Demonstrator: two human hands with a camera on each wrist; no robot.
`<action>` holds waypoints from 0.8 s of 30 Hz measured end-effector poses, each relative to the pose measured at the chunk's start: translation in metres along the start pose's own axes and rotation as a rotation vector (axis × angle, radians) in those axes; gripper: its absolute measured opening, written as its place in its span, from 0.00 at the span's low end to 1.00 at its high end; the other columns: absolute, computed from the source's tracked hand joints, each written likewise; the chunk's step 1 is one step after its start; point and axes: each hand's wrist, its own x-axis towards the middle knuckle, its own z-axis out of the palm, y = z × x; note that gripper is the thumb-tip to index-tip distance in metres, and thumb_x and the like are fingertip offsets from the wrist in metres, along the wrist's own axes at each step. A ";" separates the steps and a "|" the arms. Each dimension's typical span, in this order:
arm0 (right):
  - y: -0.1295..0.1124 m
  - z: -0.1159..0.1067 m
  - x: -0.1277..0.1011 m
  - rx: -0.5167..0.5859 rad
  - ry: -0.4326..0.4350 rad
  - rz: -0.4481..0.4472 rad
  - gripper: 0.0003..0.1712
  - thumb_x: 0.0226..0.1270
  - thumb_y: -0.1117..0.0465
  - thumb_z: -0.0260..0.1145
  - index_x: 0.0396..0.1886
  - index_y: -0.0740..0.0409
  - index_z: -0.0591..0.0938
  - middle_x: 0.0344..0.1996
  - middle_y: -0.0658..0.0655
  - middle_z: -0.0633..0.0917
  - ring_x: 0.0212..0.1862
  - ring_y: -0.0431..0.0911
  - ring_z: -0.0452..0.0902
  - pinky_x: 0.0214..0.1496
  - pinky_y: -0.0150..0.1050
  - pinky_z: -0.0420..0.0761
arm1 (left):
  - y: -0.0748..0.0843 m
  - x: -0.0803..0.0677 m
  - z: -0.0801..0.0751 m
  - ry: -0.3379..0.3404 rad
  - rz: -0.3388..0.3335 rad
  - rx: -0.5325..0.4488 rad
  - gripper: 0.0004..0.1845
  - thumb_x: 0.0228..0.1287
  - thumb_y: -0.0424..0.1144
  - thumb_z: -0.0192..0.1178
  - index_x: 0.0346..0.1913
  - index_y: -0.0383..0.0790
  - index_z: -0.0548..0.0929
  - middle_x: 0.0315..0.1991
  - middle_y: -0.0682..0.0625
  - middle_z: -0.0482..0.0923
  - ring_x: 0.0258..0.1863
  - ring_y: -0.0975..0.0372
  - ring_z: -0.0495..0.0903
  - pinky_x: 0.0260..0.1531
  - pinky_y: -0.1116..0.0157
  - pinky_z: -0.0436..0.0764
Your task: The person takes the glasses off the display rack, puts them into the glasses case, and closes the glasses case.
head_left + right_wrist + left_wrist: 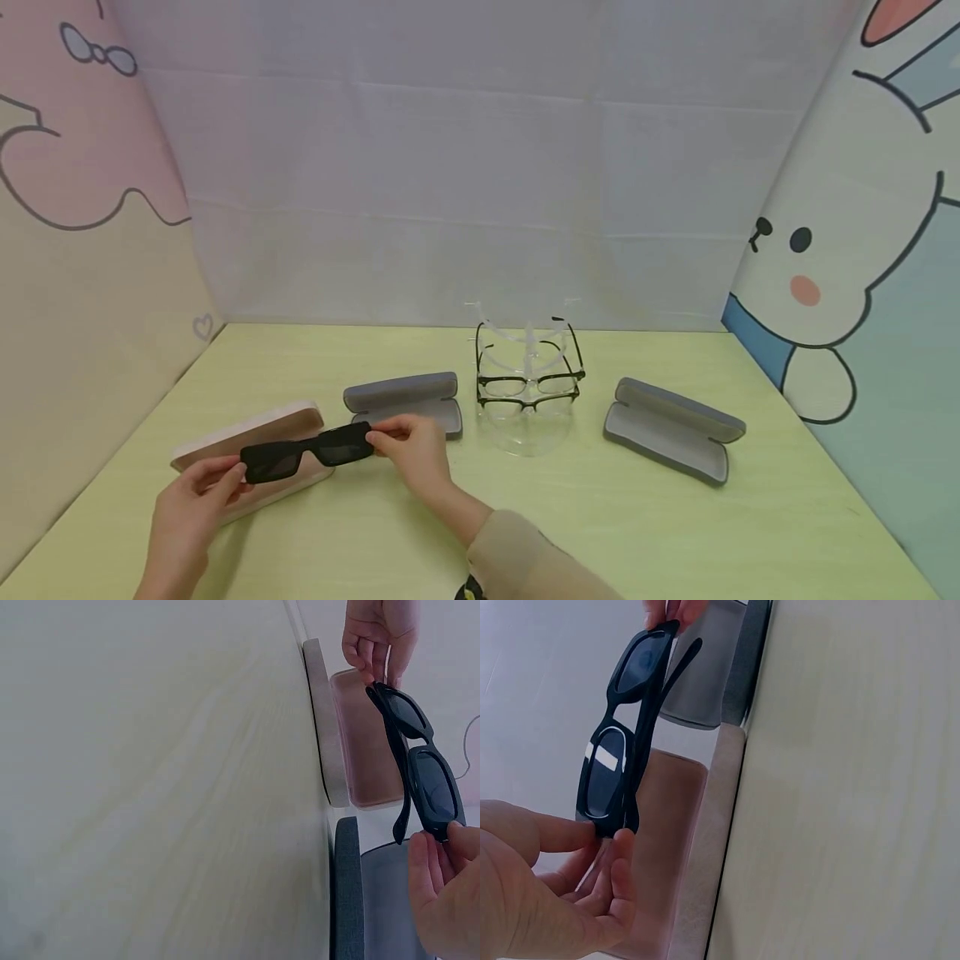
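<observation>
Black sunglasses [307, 451] with dark lenses hang in the air between both hands, just above an open pink glasses case [251, 435]. My left hand [197, 492] pinches their left end, and my right hand [411, 446] pinches their right end. In the left wrist view the sunglasses [622, 742] stretch from my left hand [562, 885] up to the other hand's fingertips [671, 611]. In the right wrist view the sunglasses [420, 761] show one arm partly folded out, between my right hand [446, 889] and the left hand [379, 637], over the pink case [367, 750].
An open grey case [408, 400] lies behind my right hand. A clear stand [528, 375] holds two black-framed glasses at mid-table. Another open grey case [671, 427] lies to the right. Fabric walls enclose the yellow-green table [525, 492] on three sides.
</observation>
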 end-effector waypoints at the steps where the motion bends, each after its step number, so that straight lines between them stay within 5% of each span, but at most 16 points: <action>1: 0.000 0.002 0.000 0.005 0.006 0.006 0.07 0.51 0.63 0.70 0.31 0.61 0.86 0.24 0.54 0.84 0.25 0.42 0.82 0.30 0.33 0.81 | -0.001 0.000 -0.001 0.000 -0.010 0.000 0.11 0.61 0.42 0.59 0.42 0.39 0.78 0.23 0.66 0.79 0.24 0.71 0.81 0.28 0.76 0.78; 11: 0.001 0.020 0.008 -0.057 0.015 0.021 0.05 0.51 0.66 0.69 0.29 0.63 0.86 0.23 0.53 0.84 0.25 0.47 0.82 0.26 0.26 0.78 | 0.000 0.000 -0.011 -0.045 -0.070 0.090 0.25 0.63 0.42 0.56 0.58 0.28 0.69 0.23 0.66 0.79 0.26 0.76 0.79 0.29 0.78 0.77; 17: 0.001 0.024 0.011 -0.138 -0.070 0.029 0.06 0.53 0.68 0.68 0.32 0.62 0.86 0.26 0.52 0.85 0.25 0.35 0.79 0.28 0.24 0.76 | -0.001 0.002 -0.017 -0.039 -0.090 0.216 0.28 0.64 0.46 0.54 0.60 0.29 0.67 0.27 0.63 0.80 0.25 0.81 0.74 0.27 0.79 0.73; 21: 0.000 0.024 0.012 -0.225 -0.184 0.023 0.08 0.54 0.66 0.67 0.36 0.60 0.86 0.29 0.50 0.85 0.27 0.31 0.76 0.28 0.24 0.74 | -0.004 0.004 -0.024 -0.024 -0.087 0.340 0.31 0.63 0.51 0.53 0.60 0.31 0.69 0.35 0.53 0.82 0.40 0.67 0.74 0.29 0.76 0.68; 24: 0.000 0.026 0.014 -0.278 -0.256 0.009 0.10 0.56 0.65 0.66 0.39 0.59 0.85 0.32 0.50 0.85 0.28 0.32 0.74 0.28 0.24 0.72 | -0.004 0.006 -0.028 -0.036 -0.115 0.346 0.33 0.64 0.53 0.51 0.62 0.30 0.66 0.38 0.50 0.82 0.55 0.50 0.65 0.36 0.69 0.68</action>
